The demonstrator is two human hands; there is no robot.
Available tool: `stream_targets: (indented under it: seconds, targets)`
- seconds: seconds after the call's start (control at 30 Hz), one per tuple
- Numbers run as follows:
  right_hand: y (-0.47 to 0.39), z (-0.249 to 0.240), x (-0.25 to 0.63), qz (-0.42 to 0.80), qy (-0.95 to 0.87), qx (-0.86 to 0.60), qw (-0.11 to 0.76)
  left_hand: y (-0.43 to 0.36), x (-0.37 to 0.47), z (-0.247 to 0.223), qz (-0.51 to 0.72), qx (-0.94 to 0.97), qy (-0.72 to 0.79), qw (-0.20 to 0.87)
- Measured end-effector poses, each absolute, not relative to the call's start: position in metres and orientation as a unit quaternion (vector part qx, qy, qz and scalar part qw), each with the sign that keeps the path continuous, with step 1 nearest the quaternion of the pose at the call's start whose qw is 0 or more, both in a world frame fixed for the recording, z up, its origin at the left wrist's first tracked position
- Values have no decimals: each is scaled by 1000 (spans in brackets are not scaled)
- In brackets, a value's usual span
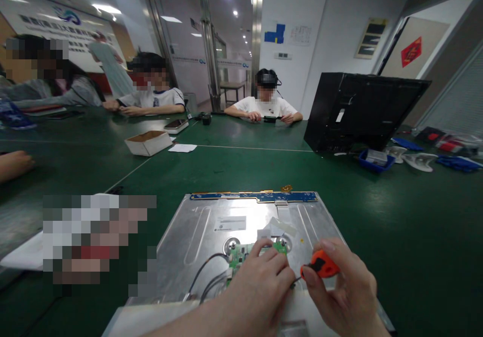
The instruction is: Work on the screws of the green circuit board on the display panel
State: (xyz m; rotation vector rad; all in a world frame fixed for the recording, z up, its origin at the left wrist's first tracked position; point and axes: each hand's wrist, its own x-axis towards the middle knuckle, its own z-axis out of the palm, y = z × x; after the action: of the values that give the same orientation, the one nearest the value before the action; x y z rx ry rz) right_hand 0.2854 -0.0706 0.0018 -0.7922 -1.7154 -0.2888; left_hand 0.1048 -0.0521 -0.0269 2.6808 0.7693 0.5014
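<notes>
Pinching orange-handled tool (329,265) in right grip (345,286), just right of green board (236,254); partly covering board with left grip (264,272), unclear whether pinching.

The left hand (264,274) is covering much of the green board (237,255); what the orange screwdriver (329,265) is touching is not showing clearly. The lower edge is cutting off the left forearm (211,314); blocky pixels (94,231) are masking part of the surface (241,168).
</notes>
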Motion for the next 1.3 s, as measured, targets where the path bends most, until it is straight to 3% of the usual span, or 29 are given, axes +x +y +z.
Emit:
stream_targets:
  seconds: [0.33, 0.7, 1.13, 1.3]
  targets:
    - [-79, -24, 302, -71, -746, -368, 550, -52, 106, -25, 171, 934, 275, 149]
    - [-72, -16, 289, -147, -706, -368, 588, -53, 106, -26, 167, 935, 278, 140]
    - [-80, -28, 305, -57, -751, -372, 542, -52, 105, -24, 166, 936, 272, 150]
    - [-76, -22, 295, -93, -721, -372, 578, -53, 105, -25, 176, 933, 275, 150]
